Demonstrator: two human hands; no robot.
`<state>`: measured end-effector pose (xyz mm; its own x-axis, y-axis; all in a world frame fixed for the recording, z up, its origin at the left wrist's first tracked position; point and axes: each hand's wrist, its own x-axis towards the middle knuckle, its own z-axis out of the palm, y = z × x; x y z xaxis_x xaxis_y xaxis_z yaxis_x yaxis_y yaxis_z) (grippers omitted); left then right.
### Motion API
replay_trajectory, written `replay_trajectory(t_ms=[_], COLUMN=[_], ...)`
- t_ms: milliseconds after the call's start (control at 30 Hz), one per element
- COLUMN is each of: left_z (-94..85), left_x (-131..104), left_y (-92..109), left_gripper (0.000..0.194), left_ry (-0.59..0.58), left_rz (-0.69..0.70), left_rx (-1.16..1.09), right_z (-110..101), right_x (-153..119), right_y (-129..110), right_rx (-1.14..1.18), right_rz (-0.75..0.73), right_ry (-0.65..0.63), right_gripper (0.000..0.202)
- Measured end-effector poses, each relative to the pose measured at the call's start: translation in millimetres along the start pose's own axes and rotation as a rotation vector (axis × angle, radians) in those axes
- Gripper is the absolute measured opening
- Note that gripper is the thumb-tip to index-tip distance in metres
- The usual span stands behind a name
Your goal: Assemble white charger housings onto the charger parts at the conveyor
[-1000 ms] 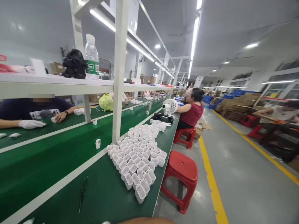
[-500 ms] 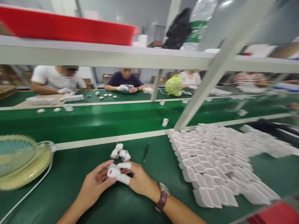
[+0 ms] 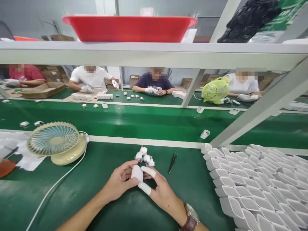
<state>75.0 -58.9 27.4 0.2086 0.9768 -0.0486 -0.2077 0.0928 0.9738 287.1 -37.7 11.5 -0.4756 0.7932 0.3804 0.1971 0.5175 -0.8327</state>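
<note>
A small white plastic housing [image 3: 137,173] is between my hands, low over the green work surface. My left hand [image 3: 121,179] grips it from the left, thumb at the lower edge and fingers behind. My right hand [image 3: 160,187], with white finger cots on thumb and index finger, pinches its right side. The housing's open end and anything inside it are hidden. Just beyond my hands lies a small cluster of white parts [image 3: 145,157]. Black tweezers [image 3: 173,163] rest to the right of the cluster.
Many open white housings [image 3: 258,189] stand packed together at the right. A fan [image 3: 57,141] with a trailing cord is at the left. Beyond a pale rail runs a green belt [image 3: 144,125] carrying a few parts. A shelf [image 3: 154,57] with a red tray [image 3: 130,29] crosses above; co-workers sit opposite.
The view has swung left, bringing the whole fan into sight. The housing has been turned in my hands: its red mark, seen before, no longer shows. Both hands remain on it.
</note>
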Motion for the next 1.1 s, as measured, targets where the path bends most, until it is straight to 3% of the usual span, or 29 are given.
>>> replay_trajectory(t_ms=[167, 300, 467, 533, 700, 833, 933, 1033, 1100], left_z=[-0.5, -22.7, -73.1, -88.6, -101.4, -75.9, -31.0, 37.2, 89.2], left_x=[1, 14, 77, 108, 155, 161, 159, 143, 123], left_y=[4, 11, 34, 45, 66, 73, 75, 73, 68], left_gripper=[0.036, 0.024, 0.029, 0.03, 0.027, 0.039, 0.042, 0.036, 0.041], left_ry=[0.055, 0.206, 0.397, 0.491, 0.66, 0.644, 0.535, 0.249, -0.049], left_rz=[0.081, 0.249, 0.242, 0.228, 0.202, 0.276, 0.406, 0.47, 0.514], left_rx=[0.198, 0.344, 0.864, 0.96, 1.078, 1.161, 1.128, 1.073, 1.065], right_z=[-3, -2, 0, 0, -2, -1, -2, -1, 1], right_x=[-4, -4, -6, -7, -5, -3, 0, 3, 6], right_y=[-5, -13, -12, -10, -9, -14, -14, -9, -5], right_rx=[-0.232, -0.292, -0.391, -0.423, -0.456, -0.515, -0.587, -0.647, -0.649], right_rz=[-0.056, -0.06, -0.094, -0.119, -0.168, -0.191, -0.206, -0.201, -0.201], right_ry=[-0.056, -0.056, -0.086, -0.097, -0.109, -0.153, -0.193, -0.217, -0.236], right_gripper=[0.054, 0.055, 0.045, 0.042, 0.035, 0.031, 0.032, 0.028, 0.025])
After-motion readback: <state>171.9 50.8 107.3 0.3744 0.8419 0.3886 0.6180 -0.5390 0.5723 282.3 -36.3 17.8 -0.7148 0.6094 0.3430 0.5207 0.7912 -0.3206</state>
